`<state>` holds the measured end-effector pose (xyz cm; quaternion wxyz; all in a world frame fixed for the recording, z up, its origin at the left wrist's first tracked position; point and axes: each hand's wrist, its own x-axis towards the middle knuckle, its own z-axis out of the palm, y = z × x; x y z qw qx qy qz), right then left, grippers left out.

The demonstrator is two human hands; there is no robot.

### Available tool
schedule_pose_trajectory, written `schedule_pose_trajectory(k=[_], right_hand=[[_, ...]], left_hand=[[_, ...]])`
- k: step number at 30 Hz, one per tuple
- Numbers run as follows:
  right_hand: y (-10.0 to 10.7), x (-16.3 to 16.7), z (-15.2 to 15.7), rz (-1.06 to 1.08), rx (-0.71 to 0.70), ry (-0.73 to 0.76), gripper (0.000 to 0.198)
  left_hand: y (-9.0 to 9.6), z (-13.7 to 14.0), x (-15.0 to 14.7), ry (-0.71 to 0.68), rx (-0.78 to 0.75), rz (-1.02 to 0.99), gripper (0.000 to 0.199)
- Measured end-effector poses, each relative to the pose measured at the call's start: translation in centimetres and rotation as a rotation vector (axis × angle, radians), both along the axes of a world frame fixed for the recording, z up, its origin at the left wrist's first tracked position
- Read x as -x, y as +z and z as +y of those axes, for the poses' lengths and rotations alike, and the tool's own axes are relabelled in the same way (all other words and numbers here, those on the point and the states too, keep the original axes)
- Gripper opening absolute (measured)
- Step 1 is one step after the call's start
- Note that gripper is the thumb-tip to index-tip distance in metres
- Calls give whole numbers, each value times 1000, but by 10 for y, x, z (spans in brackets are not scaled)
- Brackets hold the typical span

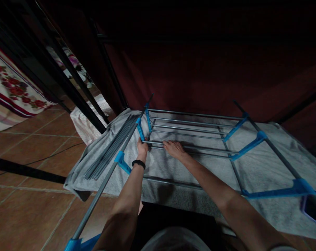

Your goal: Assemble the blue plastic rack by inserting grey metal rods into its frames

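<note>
A rack frame of grey metal tubes and blue plastic brackets lies on a grey towel-like cloth [160, 164]. At the lower end of a blue bracket [140, 129] on the left side, my left hand [142, 147], with a black wristband, is closed round the joint where a cross tube meets it. Further right, my right hand [174, 149] has its fingers wrapped over that same metal tube [210, 149]. Its far end reaches a blue bracket [249, 146] on the right side tube. The fingertips of my left hand are partly hidden.
Several loose grey tubes [112, 148] lie in a bundle on the cloth at left. A phone-like dark object [313, 211] sits at the right edge. Dark metal posts [69, 69] stand at left above a tiled floor [43, 205]. A dark red cloth [186, 76] hangs behind.
</note>
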<state>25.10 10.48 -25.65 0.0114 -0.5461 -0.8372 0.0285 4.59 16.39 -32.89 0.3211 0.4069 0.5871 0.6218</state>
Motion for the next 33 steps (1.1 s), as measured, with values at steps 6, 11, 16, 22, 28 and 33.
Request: schedule_pose_trajectory(k=[6, 11, 16, 22, 28, 33], right_hand=[[0, -2, 0, 25, -28, 11, 35], [0, 2, 5, 88, -38, 95, 40], [-1, 29, 15, 209, -2, 144, 44], [4, 66, 34, 318, 80, 98, 40], [3, 89, 47, 308, 120, 115, 37], [0, 91, 49, 333, 130, 98, 37]], left_hand=[[-2, 2, 0, 2, 16, 96, 7], [0, 1, -1, 24, 43, 122, 10], [2, -1, 0, -19, 38, 118, 24], [4, -2, 0, -14, 64, 132, 27], [3, -2, -1, 3, 47, 131, 21], [-1, 0, 2, -26, -40, 97, 17]])
